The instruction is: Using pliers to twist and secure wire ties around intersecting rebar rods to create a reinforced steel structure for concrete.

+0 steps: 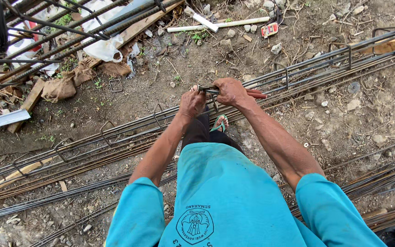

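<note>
A long cage of steel reinforcing bars (115,137) with square stirrups lies across the dirt from lower left to upper right. Both hands work at one stirrup (209,98) near the middle. My right hand (232,92) grips a pair of pliers with red handles (257,95), jaws at the top of the stirrup. My left hand (192,102) is closed on the bar and the stirrup just left of the pliers' jaws. Below the hands I see my foot in a green sandal (220,122) and my teal shirt.
More loose bars (380,176) lie on the ground at lower right and lower left. Another bar cage, white plastic sheet (104,45), sacks and wood planks pile up at upper left. A white pipe (227,23) and a small red packet (269,29) lie beyond.
</note>
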